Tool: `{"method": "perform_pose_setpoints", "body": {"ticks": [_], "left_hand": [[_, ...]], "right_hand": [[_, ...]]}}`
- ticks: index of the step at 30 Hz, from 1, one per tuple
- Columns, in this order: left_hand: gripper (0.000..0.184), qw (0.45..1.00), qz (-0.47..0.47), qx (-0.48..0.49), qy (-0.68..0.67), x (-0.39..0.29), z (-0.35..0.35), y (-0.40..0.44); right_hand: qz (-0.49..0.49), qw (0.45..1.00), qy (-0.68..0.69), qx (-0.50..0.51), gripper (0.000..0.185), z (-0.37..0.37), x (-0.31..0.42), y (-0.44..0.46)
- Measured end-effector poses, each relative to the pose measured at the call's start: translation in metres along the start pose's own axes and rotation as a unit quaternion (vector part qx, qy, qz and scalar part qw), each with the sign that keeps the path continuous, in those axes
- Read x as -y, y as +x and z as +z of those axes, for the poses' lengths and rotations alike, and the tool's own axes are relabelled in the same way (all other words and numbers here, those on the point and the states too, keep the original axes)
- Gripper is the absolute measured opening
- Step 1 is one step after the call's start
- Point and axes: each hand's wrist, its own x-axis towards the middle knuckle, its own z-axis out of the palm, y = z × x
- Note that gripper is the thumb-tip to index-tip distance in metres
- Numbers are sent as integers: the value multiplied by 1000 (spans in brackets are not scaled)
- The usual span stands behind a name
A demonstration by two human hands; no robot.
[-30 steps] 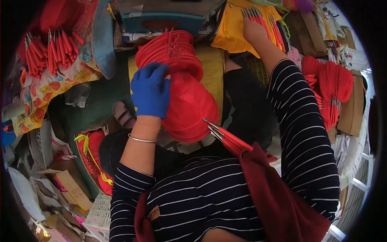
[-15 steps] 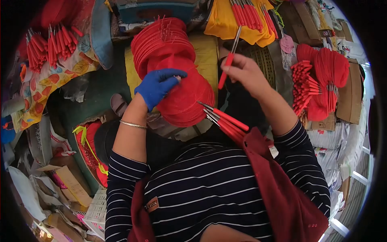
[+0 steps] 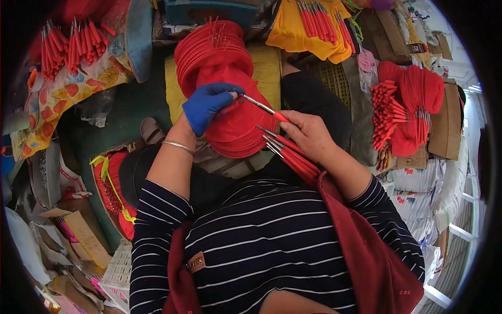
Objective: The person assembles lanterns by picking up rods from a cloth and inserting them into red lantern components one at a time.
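Observation:
My left hand (image 3: pixel 205 109), in a blue glove with the thumb tip bare, is pinched closed at the edge of a red mesh disc (image 3: pixel 238 128) on a pile of such discs. The exact spot of the grip is hidden by the fingers. My right hand (image 3: pixel 307 135) is closed around the red handle of a metal rod (image 3: pixel 261 106). The rod points up and left, and its thin tip reaches the left fingertips. Below the right hand, a bundle of red-handled rods (image 3: pixel 293 161) rests against my lap, metal ends toward the discs.
Behind the pile stands another stack of red mesh discs (image 3: pixel 212 57) with wire ends sticking up. Red-handled rods (image 3: pixel 317 23) lie on a yellow cloth (image 3: pixel 285 31). More red handles (image 3: pixel 387 112) lie at right, and others (image 3: pixel 78 44) at upper left. A cardboard box (image 3: pixel 86 240) sits lower left.
My right hand has moved down and left, swinging the rod from nearly upright to a slant so its tip meets the left fingertips. The left hand has shifted slightly right and up.

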Motion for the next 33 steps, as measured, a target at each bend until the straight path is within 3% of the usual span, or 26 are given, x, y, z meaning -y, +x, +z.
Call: {"method": "perform_pose_setpoints", "body": {"ticks": [6,8,9,11,13,14,15,16,17,19,20,22,24,29,31,33], "left_hand": [[19,1000,-13,-3,2,12,-2,9],[18,1000,-15,-2,11,16,-1,11],[18,1000,-16,0,-10,19,1,12],[18,999,-21,7,-29,21,7,12],[19,994,-17,-31,101,18,17,8],[19,994,-17,-26,102,27,19,9],[24,985,73,-6,159,43,20,12],[29,963,163,13,214,47,25,12],[29,963,164,16,214,50,28,11],[40,922,153,-25,354,49,39,4],[40,921,154,-20,358,51,40,3],[46,924,127,-14,361,57,40,5],[45,915,132,-6,381,59,41,5],[41,919,109,74,372,32,20,6],[40,877,242,-153,387,5,11,5],[43,723,341,-314,512,-17,3,12]], "right_hand": [[-18,998,-55,2,25,-1,4,1],[-106,966,-228,-55,30,-6,14,1],[-104,967,-228,-53,30,-12,24,2],[-112,910,-399,19,32,-27,52,6],[-139,892,-428,37,30,-32,68,9],[-146,873,-459,76,27,-31,76,12],[-152,851,-489,115,25,-29,81,14],[-149,851,-490,113,25,-25,81,16],[-165,835,-508,131,25,-19,77,18],[-185,824,-504,180,21,-5,67,30],[-181,827,-503,176,21,-2,65,34],[-155,811,-490,280,18,-3,65,44],[-154,820,-465,296,17,-18,64,53],[-61,822,-434,364,41,-40,47,34],[-84,882,-343,311,49,-56,32,39],[-71,930,-328,148,46,-70,-5,77]]}}
